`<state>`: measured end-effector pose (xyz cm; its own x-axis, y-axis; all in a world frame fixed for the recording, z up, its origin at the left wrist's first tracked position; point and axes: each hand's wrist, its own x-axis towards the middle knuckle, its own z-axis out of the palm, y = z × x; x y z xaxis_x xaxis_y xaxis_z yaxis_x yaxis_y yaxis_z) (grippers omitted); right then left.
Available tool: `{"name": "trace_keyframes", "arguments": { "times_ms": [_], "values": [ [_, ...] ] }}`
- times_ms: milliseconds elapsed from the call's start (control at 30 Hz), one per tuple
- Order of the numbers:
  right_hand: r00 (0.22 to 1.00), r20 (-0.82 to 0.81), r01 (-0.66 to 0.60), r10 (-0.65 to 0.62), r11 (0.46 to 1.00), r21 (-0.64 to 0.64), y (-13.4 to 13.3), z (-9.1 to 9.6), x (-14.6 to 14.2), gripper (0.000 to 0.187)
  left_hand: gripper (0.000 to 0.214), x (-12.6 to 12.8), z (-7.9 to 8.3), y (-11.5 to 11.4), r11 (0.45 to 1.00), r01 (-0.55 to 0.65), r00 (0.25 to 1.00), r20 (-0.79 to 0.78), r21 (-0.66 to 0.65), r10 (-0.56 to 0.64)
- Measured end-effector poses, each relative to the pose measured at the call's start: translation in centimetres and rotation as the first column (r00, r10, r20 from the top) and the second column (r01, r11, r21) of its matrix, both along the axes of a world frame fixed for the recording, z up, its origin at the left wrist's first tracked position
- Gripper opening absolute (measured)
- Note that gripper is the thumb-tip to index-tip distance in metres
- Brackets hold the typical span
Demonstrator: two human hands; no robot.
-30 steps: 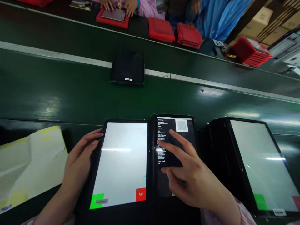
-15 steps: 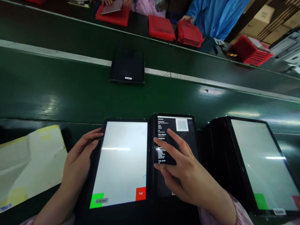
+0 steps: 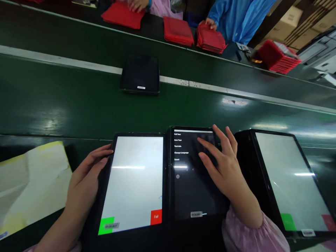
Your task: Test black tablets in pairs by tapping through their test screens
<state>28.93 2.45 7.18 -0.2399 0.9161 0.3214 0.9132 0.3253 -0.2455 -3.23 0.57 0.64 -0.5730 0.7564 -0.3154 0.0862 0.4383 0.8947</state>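
My left hand [image 3: 85, 176] grips the left edge of a tablet [image 3: 135, 185] with a bright white screen, fingers together and thumb at the rim. That screen has a green block at bottom left and a red "Fail" block at bottom right. Right beside it lies a second tablet [image 3: 187, 189] with a dark screen and a short white menu including "Full Test", "Item Test" and "Test Info". Over this tablet's right side hovers my right hand [image 3: 227, 164], open with fingers spread; whether a fingertip touches the glass I cannot tell.
On the right, another white-screen tablet [image 3: 288, 175] rests on a dark stack. A creased yellowish sheet [image 3: 34, 182] lies at left. A dark tablet [image 3: 140, 73] sits across the pale strip ahead. Beyond are red pouches [image 3: 178, 31] and co-workers' hands [image 3: 139, 5].
My right hand has moved up and right across the dark tablet. Its screen went from test info text with a QR code to a menu. My left hand stays at the white-screen tablet.
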Motion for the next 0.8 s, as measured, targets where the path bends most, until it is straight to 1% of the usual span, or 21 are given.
{"name": "trace_keyframes", "arguments": {
  "times_ms": [133,300,367,500,567,700,800],
  "values": [
    [1.000,-0.009,0.016,-0.016,1.000,-0.024,0.0,-0.3,0.1,0.044,0.014,-0.1,0.1,0.2,1.000,0.011,1.000,0.020,0.010,-0.011],
    [1.000,-0.022,0.020,-0.022,0.994,-0.106,-0.1,-0.5,0.3,0.048,0.014,-0.3,-0.1,0.1,1.000,0.005,1.000,0.028,0.016,-0.005],
    [0.999,-0.046,0.025,-0.029,0.996,-0.082,-0.2,-0.3,0.3,0.049,0.013,-0.2,-0.1,0.0,1.000,-0.004,1.000,0.026,0.007,0.004],
    [0.993,-0.097,0.066,-0.065,0.998,0.011,-0.3,0.5,0.2,0.048,0.013,-0.1,0.1,0.0,1.000,-0.017,0.999,0.039,-0.011,0.017],
    [0.993,-0.100,0.069,-0.066,0.997,0.029,-0.3,0.8,0.1,0.049,0.012,-0.1,0.1,0.1,1.000,-0.013,0.999,0.039,-0.014,0.014],
    [0.996,-0.084,0.011,-0.012,1.000,-0.016,-0.4,0.9,-0.1,0.050,0.011,-0.1,0.2,0.1,1.000,-0.012,0.999,0.043,0.000,0.012],
    [0.997,-0.075,-0.004,0.000,0.998,-0.057,-0.5,0.8,-0.2,0.050,0.012,0.0,0.2,0.0,1.000,-0.007,0.999,0.040,-0.007,0.007]
  ]
}}
